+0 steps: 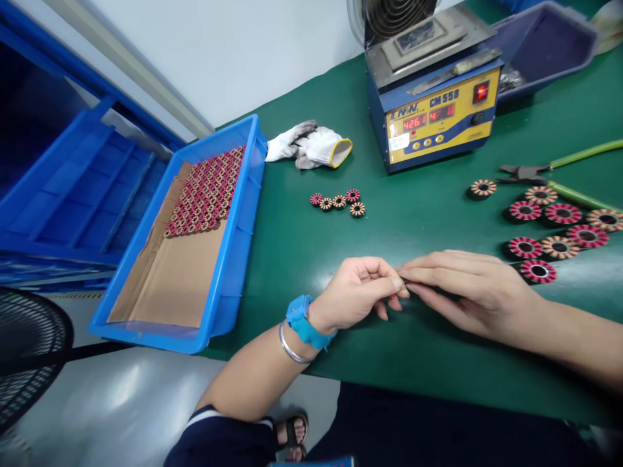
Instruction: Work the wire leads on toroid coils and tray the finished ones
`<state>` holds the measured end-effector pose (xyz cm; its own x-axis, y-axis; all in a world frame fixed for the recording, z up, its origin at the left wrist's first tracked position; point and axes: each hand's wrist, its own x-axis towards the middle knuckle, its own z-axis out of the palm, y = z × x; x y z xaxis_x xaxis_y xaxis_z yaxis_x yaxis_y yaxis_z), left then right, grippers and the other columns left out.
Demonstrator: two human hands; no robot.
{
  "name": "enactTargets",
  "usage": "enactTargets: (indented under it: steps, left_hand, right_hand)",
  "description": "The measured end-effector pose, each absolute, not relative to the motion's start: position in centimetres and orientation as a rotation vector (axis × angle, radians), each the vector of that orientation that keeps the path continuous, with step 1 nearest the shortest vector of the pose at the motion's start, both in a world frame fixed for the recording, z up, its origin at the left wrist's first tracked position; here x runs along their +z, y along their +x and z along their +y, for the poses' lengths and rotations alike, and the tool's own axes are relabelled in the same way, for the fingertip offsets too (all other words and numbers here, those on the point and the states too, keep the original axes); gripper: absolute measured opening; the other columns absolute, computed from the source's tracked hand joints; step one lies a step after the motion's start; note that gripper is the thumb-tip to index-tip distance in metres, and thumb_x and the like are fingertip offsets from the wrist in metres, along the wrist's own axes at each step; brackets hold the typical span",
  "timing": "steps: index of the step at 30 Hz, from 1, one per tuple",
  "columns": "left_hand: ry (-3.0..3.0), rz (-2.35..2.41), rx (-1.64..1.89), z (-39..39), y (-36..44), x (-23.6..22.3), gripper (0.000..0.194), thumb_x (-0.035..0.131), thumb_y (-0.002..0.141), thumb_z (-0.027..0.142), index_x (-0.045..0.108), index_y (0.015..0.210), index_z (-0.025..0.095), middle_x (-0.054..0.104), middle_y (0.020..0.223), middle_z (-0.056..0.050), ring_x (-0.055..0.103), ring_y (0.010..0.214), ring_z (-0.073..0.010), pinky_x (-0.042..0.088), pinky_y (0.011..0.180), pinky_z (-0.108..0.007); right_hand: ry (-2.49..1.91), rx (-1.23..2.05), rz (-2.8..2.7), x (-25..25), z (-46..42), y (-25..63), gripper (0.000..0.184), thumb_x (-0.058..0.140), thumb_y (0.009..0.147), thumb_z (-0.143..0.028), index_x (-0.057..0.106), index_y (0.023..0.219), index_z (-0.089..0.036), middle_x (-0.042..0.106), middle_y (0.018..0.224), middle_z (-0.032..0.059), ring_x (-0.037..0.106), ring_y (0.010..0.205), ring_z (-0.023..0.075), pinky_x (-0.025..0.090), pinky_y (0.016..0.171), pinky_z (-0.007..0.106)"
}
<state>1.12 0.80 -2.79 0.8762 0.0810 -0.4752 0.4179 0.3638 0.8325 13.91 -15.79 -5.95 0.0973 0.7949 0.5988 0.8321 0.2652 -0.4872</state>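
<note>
Red piece mostly hidden, left fingers pinching it, hold of right fingers unclear

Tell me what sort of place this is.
Likely a workshop or factory bench for small wound parts: a blue tray holds rows of wound rings, a CM 558 unit shows lit red digits, and green-handled pliers lie beside loose rings.

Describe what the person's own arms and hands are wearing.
The gloveless left hand has a square, bright blue wristwatch and thin silver metal bangle at its wrist; a navy sleeve with white trim ends near the elbow. The right hand and visible forearm are bare.
</note>
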Motion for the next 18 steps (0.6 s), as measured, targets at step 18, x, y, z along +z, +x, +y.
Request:
enactTargets:
  steps: [18]
  left_hand:
    - [2.144, -0.033, 0.39, -0.6, -0.1, -2.5, 0.015, 0.06, 0.086, 0.016, 0.058, 0.071, 0.016, 0.06, 0.07, -0.003, 0.051, 0.063, -0.0107, 0.044, 0.062, -0.026]
  right_hand:
    - [-1.397, 1.161, -1.134, -4.4, -15.6, 14.2, 0.031, 0.049, 0.102, -0.036, 0.055, 0.076, -0.02, 0.058, 0.06, -0.0014, 0.057, 0.051, 0.0128, 0.045, 0.048, 0.024]
